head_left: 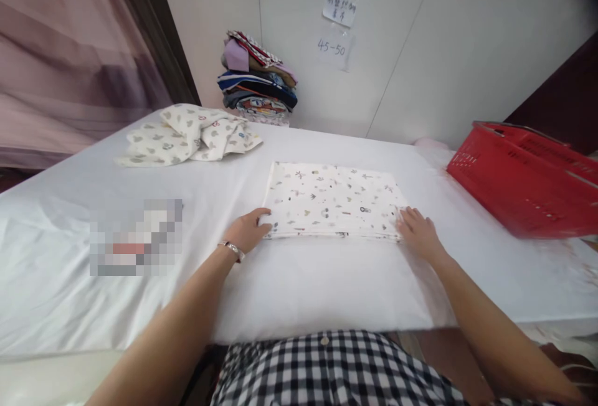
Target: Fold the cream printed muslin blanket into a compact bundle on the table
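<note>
A folded white cloth (334, 197) printed with small palm trees and other little motifs lies flat on the white-covered table (322, 294). At its near left corner is my left hand (247, 231), a bracelet on its wrist, with thumb and fingers apart and touching the side edge. My right hand (417, 231) rests at the near right corner, fingers stretched onto the edge. Both hands look open, though the undersides of the fingers are hidden. A crumpled cream cloth (191, 135) with a leaf-like print lies at the back left.
Against the wall stands a stack of folded fabrics (258, 79). A red plastic basket (527, 175) sits tilted at the right side. A blurred-out item (137, 241) lies on the left of the table. Paper signs (339, 7) hang on the wall; a pink curtain (70, 51) borders the left.
</note>
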`<state>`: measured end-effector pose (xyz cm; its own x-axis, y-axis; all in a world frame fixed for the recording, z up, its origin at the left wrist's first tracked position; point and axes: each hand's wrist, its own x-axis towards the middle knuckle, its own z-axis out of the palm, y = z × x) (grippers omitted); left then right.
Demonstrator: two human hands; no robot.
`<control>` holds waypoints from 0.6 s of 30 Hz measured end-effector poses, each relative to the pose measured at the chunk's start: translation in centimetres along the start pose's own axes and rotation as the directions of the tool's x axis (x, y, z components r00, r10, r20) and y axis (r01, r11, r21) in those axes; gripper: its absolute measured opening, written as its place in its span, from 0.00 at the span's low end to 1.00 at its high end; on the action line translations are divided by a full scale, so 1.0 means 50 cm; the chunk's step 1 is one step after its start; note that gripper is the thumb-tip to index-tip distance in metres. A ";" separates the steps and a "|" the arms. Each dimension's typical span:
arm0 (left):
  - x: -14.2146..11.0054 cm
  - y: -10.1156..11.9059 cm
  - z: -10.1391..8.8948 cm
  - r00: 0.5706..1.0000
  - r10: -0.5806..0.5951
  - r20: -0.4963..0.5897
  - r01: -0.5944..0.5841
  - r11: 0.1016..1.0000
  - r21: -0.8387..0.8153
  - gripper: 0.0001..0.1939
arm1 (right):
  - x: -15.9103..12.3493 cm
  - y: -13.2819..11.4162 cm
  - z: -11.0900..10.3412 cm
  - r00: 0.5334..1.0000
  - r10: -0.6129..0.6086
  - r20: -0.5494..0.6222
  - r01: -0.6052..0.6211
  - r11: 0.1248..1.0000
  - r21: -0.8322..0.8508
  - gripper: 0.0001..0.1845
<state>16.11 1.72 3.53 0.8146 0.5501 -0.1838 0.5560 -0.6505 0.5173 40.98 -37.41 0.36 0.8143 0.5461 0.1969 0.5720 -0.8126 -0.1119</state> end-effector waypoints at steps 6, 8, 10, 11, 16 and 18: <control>-0.023 0.007 -0.012 0.987 -0.043 -0.153 0.071 0.981 0.182 0.27 | -0.027 -0.101 -0.013 0.959 -0.215 -0.182 0.270 0.888 0.373 0.19; -0.035 0.019 -0.010 0.965 0.045 -0.257 0.017 0.972 0.234 0.26 | -0.026 -0.143 -0.020 0.937 -0.294 -0.189 0.349 0.825 0.444 0.16; -0.045 0.039 0.002 0.932 0.221 -0.287 -0.141 0.951 0.276 0.22 | -0.023 -0.178 -0.025 0.907 -0.376 -0.188 0.419 0.779 0.466 0.14; -0.048 0.051 0.011 0.906 0.328 -0.267 -0.247 0.923 0.295 0.20 | -0.021 -0.192 -0.026 0.891 -0.414 -0.188 0.452 0.764 0.461 0.14; -0.040 0.102 0.074 0.727 0.678 -0.109 -0.620 0.716 0.322 0.14 | -0.013 -0.228 -0.016 0.857 -0.490 -0.157 0.510 0.768 0.387 0.12; -0.027 0.110 0.095 0.709 0.698 -0.099 -0.646 0.700 0.305 0.13 | -0.015 -0.230 -0.007 0.862 -0.480 -0.164 0.504 0.776 0.380 0.12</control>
<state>18.85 -5.10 2.65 0.9496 -0.0122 0.3134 -0.0869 -0.9703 0.2256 33.77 -28.55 1.85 0.4112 0.8272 0.3829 0.8917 -0.2777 -0.3574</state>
